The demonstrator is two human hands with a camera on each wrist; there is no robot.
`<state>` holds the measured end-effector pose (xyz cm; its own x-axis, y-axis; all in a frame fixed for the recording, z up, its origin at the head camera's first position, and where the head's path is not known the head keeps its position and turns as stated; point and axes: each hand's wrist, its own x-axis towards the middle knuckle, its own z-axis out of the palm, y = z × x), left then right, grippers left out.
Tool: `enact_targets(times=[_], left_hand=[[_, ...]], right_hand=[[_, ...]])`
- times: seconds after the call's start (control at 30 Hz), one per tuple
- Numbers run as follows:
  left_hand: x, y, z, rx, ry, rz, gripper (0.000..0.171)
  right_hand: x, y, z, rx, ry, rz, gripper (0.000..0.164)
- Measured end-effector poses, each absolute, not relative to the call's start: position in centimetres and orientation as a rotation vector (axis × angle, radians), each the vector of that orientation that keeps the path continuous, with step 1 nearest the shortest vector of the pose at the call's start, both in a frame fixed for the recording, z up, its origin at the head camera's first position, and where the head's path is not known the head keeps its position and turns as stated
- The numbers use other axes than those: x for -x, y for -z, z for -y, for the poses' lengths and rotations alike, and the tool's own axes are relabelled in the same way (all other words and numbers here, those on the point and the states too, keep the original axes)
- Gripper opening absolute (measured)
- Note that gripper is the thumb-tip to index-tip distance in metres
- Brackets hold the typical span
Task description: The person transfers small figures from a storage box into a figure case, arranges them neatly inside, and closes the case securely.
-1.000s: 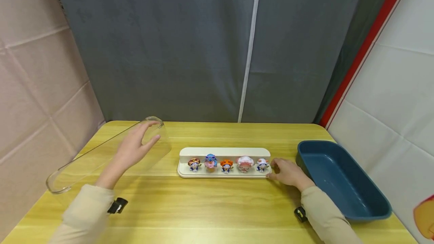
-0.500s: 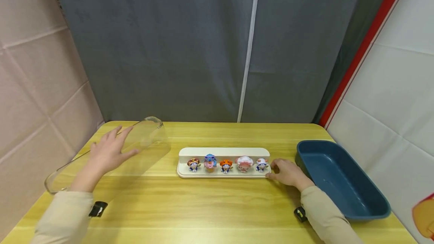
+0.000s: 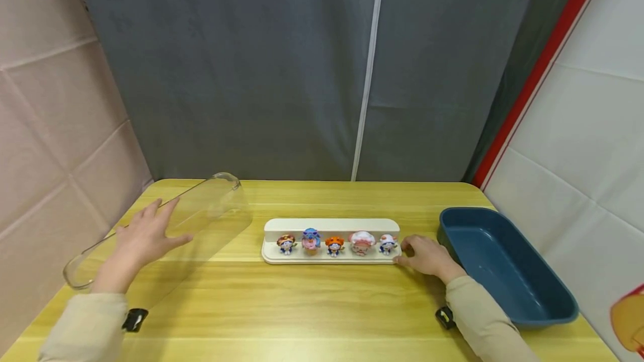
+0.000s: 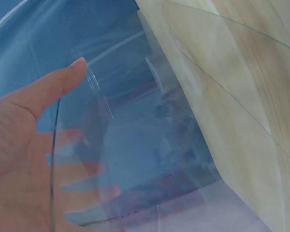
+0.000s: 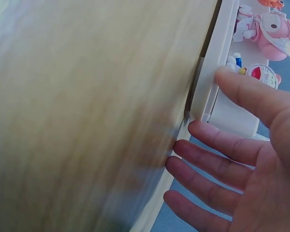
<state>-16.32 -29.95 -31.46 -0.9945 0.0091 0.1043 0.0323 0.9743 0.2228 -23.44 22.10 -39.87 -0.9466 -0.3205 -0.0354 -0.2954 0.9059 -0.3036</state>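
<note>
A clear plastic cover (image 3: 216, 208) lies slanted on the left of the table. Over it my left hand (image 3: 143, 247) is spread; in the left wrist view the thumb (image 4: 70, 79) stands on the near side of a cover edge and the other fingers show through the plastic. Whether they press it I cannot tell. A white stepped display base (image 3: 332, 224) sits mid-table, bearing a row of several small figurines, among them a pink one (image 3: 362, 243) and a white-capped one (image 3: 388, 244). My right hand (image 3: 427, 256) touches the base's right end, thumb at its front corner, fingers loosely extended.
A deep blue plastic bin (image 3: 508, 272) stands at the right of the wooden table (image 3: 312, 312), close to my right forearm. A grey curtain (image 3: 251, 71) hangs behind the table. White cloth walls rise on both sides.
My left hand has moved left and toward me along the clear cover, from its far right end to its middle. The cover, the figurines and my right hand have stayed put.
</note>
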Motion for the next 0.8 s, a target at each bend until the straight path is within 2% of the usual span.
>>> enact_targets(times=[0.3, 0.8], left_hand=[[16.2, 31.7, 31.2, 0.024, 0.257, 3.001, 0.103], [16.2, 31.6, 31.5, 0.056, 0.206, 2.944, 0.099]], right_hand=[[23.6, 40.0, -22.2, 0.492, 0.465, -2.987, 0.029], [23.4, 39.9, -22.1, 0.49, 0.465, -2.992, 0.03]])
